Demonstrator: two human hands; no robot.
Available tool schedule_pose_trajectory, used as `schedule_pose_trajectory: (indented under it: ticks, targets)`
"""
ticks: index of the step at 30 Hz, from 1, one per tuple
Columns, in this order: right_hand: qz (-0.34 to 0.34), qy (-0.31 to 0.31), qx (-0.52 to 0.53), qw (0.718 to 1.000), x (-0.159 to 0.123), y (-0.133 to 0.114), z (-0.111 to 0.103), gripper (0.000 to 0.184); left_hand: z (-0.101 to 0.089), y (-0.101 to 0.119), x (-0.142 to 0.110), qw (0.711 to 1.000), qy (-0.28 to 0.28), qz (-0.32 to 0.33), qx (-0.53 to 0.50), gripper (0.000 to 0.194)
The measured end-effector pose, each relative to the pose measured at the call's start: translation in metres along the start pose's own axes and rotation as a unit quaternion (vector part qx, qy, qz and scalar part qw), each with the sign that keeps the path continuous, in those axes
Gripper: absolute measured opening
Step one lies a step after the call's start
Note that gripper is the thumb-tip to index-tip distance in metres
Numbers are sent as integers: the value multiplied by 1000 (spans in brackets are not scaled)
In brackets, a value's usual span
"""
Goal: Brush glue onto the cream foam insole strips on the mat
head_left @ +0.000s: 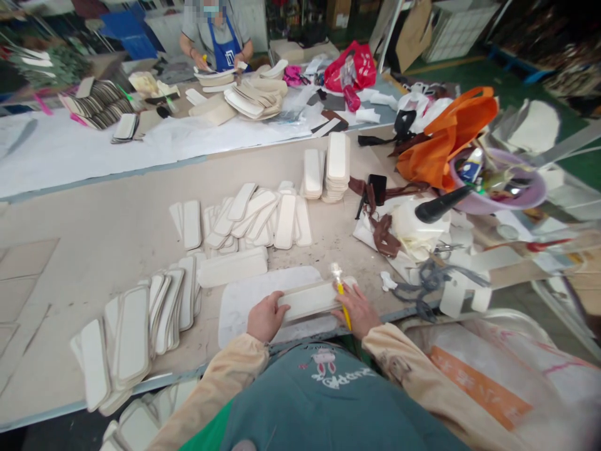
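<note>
- Left hand (265,316) clamps the left end of a long cream padded strip (312,299); fingers curled over the top edge, thumb side under, likely to pin it flat and stop it sliding.
- Right hand (359,310) is closed on a yellow-handled brush (342,294), bristle end up over the strip's right end; looks like a pencil-style grip, for control along the edge.
- Strip lies on a white work mat (263,300) at the desk (94,238) front edge, just ahead of the person's body.
- Left of the mat: fanned rows of similar cream pieces (136,329), overlapped, probably so each edge stays reachable.
- Mid desk: more loose pieces (256,216), then two neat stacks (328,166).
- Right: brown scraps (382,232), purple basin (516,188) of tools, orange bag (451,134).
- Far side: another person in a blue apron (225,50) at their own pile.
</note>
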State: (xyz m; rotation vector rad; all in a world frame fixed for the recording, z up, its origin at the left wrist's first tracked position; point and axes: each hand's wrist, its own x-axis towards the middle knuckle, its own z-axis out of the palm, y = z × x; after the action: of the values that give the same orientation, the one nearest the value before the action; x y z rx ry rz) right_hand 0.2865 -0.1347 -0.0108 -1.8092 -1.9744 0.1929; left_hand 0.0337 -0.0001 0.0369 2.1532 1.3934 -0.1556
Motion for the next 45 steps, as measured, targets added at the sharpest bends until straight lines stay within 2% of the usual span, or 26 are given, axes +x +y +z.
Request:
schedule_pose_trajectory:
  ticks: [2,4,7,9,11,17,21,24,25,27,30,32,33,36,41,45]
  targets:
    - [62,29,10,998,-11,14,-7,21,0,0,0,1000,2,0,-3,31]
    - [154,67,43,985,-15,19,-14,24,0,1,-1,1000,0,-3,-4,32]
    - [312,116,98,938,-8,15,-21,33,-1,1,-1,1000,-2,-7,-3,32]
    - [372,129,123,911,2,8,-25,37,-1,2,-1,1000,-1,-7,-2,33]
    - [395,139,138,898,11,2,-28,38,-1,2,-1,1000,0,-6,-1,34]
    - [395,167,159,890,22,-9,-37,39,4,-1,-5,1000,14,-1,-3,40]
    - [397,234,292,838,33,-20,-47,41,-4,-8,-5,996,60,39,-47,41]
    - [359,231,394,814,50,-31,-64,48,-24,-9,4,979,115,98,-133,44]
    - [340,220,419,813,57,-34,-72,49,-32,-7,9,971,113,123,-170,45]
    - [300,197,456,815,73,-41,-90,47,-49,-2,20,951,58,174,-250,48]
    - [248,175,493,815,100,-45,-117,44,-65,11,34,888,-107,218,-390,56]
    - [228,170,498,819,118,-40,-128,45,-67,17,37,833,-209,210,-467,60]
    - [224,169,496,822,126,-35,-132,45,-65,20,37,812,-240,195,-496,60]
    - [233,186,502,812,150,-14,-134,47,-52,23,25,766,-273,123,-569,53]
    - [283,219,525,772,171,8,-124,52,-29,29,-8,667,-336,32,-664,59]
    - [328,178,541,753,174,0,-113,52,-25,33,-23,641,-303,5,-705,55]
